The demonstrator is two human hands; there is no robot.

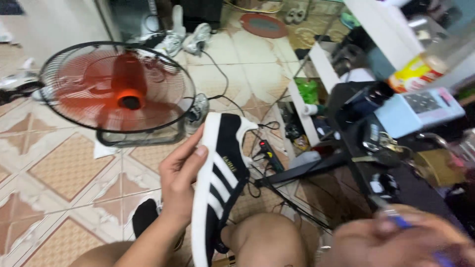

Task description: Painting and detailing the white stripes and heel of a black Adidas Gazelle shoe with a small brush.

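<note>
My left hand grips a black sneaker with white stripes and a white sole, held upright on its side above my bare knee. The thumb lies along the white sole edge. My right hand is blurred at the lower right and closed around a thin blue pen-like tool. The two hands are apart, with the knee between them.
An orange floor fan in a black wire cage stands on the tiled floor at left. Grey sneakers lie behind it. A power strip and cables run across the floor. A cluttered black table and white shelves fill the right.
</note>
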